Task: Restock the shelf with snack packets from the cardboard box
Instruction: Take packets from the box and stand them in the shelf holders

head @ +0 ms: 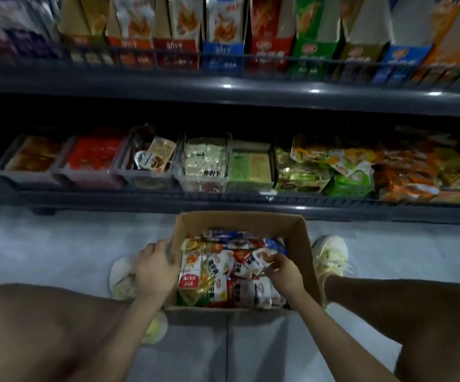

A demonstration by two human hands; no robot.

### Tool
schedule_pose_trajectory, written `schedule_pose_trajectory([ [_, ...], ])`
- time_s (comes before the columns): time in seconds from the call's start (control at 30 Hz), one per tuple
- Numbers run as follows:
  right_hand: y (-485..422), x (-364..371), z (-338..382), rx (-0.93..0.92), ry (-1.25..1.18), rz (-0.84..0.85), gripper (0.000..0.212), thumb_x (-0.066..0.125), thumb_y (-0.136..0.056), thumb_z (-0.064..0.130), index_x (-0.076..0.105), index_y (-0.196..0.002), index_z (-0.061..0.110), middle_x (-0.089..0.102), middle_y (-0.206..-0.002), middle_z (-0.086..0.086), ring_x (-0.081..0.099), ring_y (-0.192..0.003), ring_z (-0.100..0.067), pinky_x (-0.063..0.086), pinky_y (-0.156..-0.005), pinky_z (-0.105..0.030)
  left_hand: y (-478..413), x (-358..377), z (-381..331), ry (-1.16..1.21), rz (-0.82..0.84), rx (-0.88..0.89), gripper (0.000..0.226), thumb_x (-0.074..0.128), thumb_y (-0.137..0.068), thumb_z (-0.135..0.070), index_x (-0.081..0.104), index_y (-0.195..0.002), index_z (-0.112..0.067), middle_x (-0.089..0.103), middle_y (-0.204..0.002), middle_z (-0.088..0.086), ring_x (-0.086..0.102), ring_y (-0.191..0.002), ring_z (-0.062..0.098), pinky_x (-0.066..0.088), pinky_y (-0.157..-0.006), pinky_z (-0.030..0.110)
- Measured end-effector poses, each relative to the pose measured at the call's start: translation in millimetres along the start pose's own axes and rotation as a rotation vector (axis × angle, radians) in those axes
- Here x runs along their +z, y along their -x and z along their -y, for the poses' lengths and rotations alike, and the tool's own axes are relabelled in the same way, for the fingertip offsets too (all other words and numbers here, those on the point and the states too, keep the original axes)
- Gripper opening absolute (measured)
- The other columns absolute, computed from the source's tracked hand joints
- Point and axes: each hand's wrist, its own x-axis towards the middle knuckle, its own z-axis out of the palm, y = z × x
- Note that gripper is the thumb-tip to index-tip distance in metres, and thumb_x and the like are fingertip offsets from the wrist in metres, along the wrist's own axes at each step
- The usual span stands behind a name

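- Cardboard box [300, 244]: stands open on the floor [58, 244] at 6 o'clock from the middle of the view, just in front of the lower shelf [140, 195], between the person's bare knees.
- Snack packets [209, 274]: a mixed heap fills the box, mostly white, red and yellow, with blue ones at the box's 12 o'clock end.
- Left hand [157, 267]: at the box's 9 o'clock wall, fingers curled over the rim and gripping it.
- Right hand [283, 271]: inside the box towards 3 o'clock, fingertips pinching a white packet [261, 256] that lies on top of the heap.
- Lower shelf: clear bins [146, 161] of packets from 9 to 12 o'clock; loose green, yellow and orange packets [333, 166] piled towards 3 o'clock.
- Upper shelf [223, 86]: upright display cartons [223, 28] in a row behind a rail; detail blurred.
- Shoes: a pale shoe [121, 277] at the box's 9 o'clock and another [330, 255] at 3 o'clock.
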Motion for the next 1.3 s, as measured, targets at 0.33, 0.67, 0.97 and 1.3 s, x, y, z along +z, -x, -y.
schedule_pose_trajectory([
  [0.33, -45.2, 60.2, -51.1, 0.238, 0.088, 0.194, 0.014, 0.057, -0.091, 0.013, 0.06, -0.105, 0.014, 0.065, -0.106, -0.011, 0.063, -0.1, -0.027, 0.051, -0.088, -0.037, 0.0, 71.2, 35.5, 0.012, 0.162, -0.05, 0.058, 0.048, -0.096, -0.029, 0.029, -0.146, -0.007, 0.056, -0.122, 0.025, 0.05, -0.112, 0.041, 0.042, -0.092, 0.048],
  [0.67, -54.8, 87.9, -44.7, 0.446, -0.132, 0.248, 0.031, 0.075, -0.081, 0.013, 0.063, -0.109, 0.011, 0.066, -0.106, -0.002, 0.06, -0.104, -0.023, 0.052, -0.092, -0.039, 10.6, 89.7, 35.3, -0.052, 0.145, -0.037, 0.068, 0.044, -0.096, -0.042, 0.019, -0.15, -0.007, 0.047, -0.129, 0.018, 0.053, -0.106, 0.031, 0.048, -0.079, 0.041],
  [0.97, -51.8, 72.5, -43.0, 0.273, -0.001, 0.091, 0.006, 0.059, -0.094, 0.023, 0.058, -0.089, 0.018, 0.062, -0.091, -0.002, 0.062, -0.097, -0.025, 0.048, -0.075, -0.031, 9.4, 86.7, 36.2, -0.085, 0.165, -0.023, 0.073, 0.049, -0.093, -0.043, 0.021, -0.149, -0.007, 0.048, -0.129, 0.018, 0.055, -0.103, 0.032, 0.047, -0.075, 0.04],
  [1.3, -13.2, -11.2, -22.4, 0.129, -0.67, 0.085, 0.01, 0.056, -0.094, 0.005, 0.059, -0.084, 0.004, 0.07, -0.076, -0.01, 0.068, -0.067, -0.022, 0.056, -0.055, -0.03, 4.6, 56.1, 14.7, -0.078, 0.066, 0.157, 0.06, 0.058, -0.087, -0.038, 0.046, -0.135, -0.003, 0.053, -0.124, 0.023, 0.051, -0.112, 0.041, 0.042, -0.093, 0.05],
])
